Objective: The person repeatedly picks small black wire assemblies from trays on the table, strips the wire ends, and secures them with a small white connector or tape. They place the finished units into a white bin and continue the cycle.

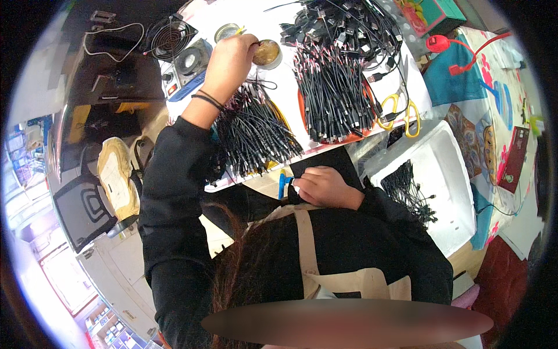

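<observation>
At the far left of the white table, my left hand (pixel 231 63) has its fingers pinched together at the edge of a round tin (pixel 267 53) with an amber-brown filling. What the fingertips hold, if anything, is hidden. Below that wrist, a pile of short black cables (pixel 256 131) spreads over the table's near edge. My right hand (pixel 326 187) is low in front of my body, fingers curled. From its fingertips sticks out a blue-handled tool (pixel 282 185), whose kind I cannot make out. A second heap of black cables (pixel 334 96) with pinkish wire ends lies on an orange tray (pixel 303 110).
Yellow-handled scissors (pixel 412 119) lie at the table's right side. A white foam box (pixel 459 192) with more black cables (pixel 410 189) stands to the right. At the back are tangled USB cables (pixel 349 26), another open tin (pixel 228 32) and a small fan (pixel 192 59).
</observation>
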Demonstrator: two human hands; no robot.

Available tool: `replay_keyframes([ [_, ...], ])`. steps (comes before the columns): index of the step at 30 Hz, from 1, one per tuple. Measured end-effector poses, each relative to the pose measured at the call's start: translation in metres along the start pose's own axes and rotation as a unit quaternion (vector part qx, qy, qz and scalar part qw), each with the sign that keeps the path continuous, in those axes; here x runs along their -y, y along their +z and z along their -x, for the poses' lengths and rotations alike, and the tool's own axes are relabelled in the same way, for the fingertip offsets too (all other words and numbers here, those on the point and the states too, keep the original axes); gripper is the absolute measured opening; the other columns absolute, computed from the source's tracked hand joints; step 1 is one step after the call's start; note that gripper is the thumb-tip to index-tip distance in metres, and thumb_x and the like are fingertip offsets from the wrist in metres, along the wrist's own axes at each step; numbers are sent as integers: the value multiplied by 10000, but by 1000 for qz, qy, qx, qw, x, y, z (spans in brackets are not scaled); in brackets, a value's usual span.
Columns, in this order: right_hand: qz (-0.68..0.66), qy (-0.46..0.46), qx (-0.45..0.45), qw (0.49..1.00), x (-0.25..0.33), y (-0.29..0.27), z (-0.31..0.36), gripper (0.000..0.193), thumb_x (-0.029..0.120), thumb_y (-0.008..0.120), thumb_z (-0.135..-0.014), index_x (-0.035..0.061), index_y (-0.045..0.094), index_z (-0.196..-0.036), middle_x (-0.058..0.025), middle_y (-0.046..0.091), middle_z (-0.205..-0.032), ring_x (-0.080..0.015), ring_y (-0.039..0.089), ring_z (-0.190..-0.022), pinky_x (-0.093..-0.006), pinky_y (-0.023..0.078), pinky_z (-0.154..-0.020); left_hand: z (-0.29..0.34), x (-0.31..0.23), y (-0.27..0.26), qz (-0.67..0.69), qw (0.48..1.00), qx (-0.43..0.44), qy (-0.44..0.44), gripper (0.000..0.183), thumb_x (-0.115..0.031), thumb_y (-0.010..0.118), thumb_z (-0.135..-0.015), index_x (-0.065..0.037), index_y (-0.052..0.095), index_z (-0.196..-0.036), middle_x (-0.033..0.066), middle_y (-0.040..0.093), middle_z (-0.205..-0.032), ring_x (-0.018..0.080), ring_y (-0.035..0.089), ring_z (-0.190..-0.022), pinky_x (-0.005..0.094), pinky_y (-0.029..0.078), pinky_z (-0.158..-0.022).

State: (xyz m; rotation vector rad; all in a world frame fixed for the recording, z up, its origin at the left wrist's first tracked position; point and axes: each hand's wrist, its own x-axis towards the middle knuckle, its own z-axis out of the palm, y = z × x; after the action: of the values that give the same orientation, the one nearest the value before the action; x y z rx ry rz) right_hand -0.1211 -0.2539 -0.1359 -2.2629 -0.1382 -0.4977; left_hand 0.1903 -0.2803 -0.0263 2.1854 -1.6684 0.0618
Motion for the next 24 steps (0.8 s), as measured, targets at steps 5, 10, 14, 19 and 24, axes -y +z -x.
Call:
replay_keyframes([
  [5,13,-9,-2,1000,2,2,-2,88,134,642,-781,87,589,-831,-43,520,-673,-226,562,-650,-351,479,-584,30,19,-44,-13,996,-19,-85,166,-119,672,-835,-25,669,-972,179,678,-826,325,679,-752,359,513,-650],
  [10,41,-27,2,999,5,5,-6,84,124,649,-773,77,592,-814,-39,533,-657,-216,560,-637,-338,474,-569,58,67,-78,-58,983,-68,-162,163,-140,712,-802,-39,712,-931,152,690,-785,271,688,-702,318,520,-644],
  [14,45,-31,18,998,9,6,-8,166,73,681,-723,44,630,-879,-60,590,-729,-220,586,-672,-335,486,-587,63,97,-76,-94,979,-63,-171,162,-142,716,-789,-31,713,-907,157,683,-759,277,681,-676,327,516,-632],
  [19,44,-28,19,998,11,5,-13,160,72,682,-717,42,629,-866,-56,578,-710,-216,579,-662,-335,481,-579,59,110,-66,-119,979,-39,-162,148,-115,695,-783,-25,710,-900,181,676,-788,336,667,-731,371,515,-673],
  [24,58,-33,16,998,11,4,-15,137,129,690,-743,55,613,-828,-37,550,-671,-198,565,-650,-318,479,-567,51,113,-64,-149,978,-7,-143,135,-103,681,-782,-23,706,-888,199,670,-818,371,655,-770,408,518,-698],
])
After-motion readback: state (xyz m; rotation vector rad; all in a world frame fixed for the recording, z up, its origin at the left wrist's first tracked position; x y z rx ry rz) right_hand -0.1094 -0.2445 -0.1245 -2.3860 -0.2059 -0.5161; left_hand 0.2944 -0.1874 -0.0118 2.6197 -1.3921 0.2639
